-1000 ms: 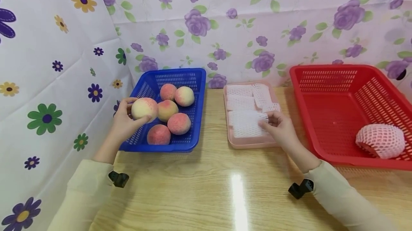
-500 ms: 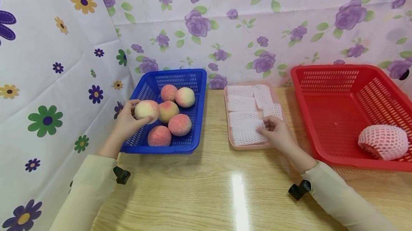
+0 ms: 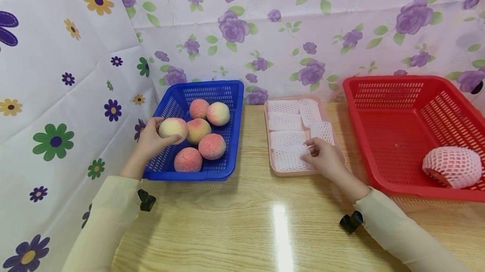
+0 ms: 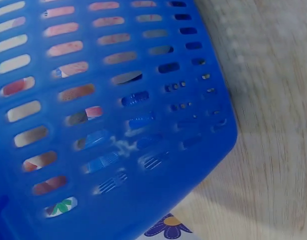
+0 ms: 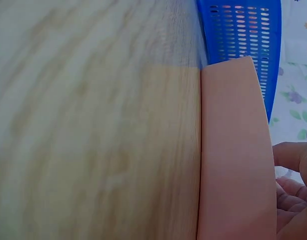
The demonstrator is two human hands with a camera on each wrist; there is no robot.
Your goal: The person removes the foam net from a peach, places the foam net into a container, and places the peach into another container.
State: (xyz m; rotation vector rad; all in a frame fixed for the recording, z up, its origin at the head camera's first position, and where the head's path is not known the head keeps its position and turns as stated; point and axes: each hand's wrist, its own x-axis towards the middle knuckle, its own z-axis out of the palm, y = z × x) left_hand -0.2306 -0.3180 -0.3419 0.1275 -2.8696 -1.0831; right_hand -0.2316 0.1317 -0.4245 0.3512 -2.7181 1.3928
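Observation:
My left hand (image 3: 149, 140) grips a pale yellow and pink peach (image 3: 173, 130) over the left side of the blue basket (image 3: 204, 175), thumb in front and fingers behind. More peaches, such as a pinker one (image 3: 188, 159), lie in the basket beside it. My right hand (image 3: 326, 159) is over the right part of a pink tray (image 3: 291, 174), its thumb and fingers apart. Right at the fingertips lies a white foam net sleeve (image 3: 289, 159), flat among several others in the tray. In the right wrist view, the right-hand fingers (image 5: 291, 155) show behind the tray's side wall.
On the right stands a red basket (image 3: 394, 133) with a peach in a foam net (image 3: 452, 166) inside. Flowered cloth (image 3: 265, 44) hangs behind and along the left. The wooden table (image 3: 212, 230) extends in front of the containers.
The foam net sleeve that the right hand pinched has come down flat in the tray, and its fingers have parted. The left hand with its peach has shifted slightly right.

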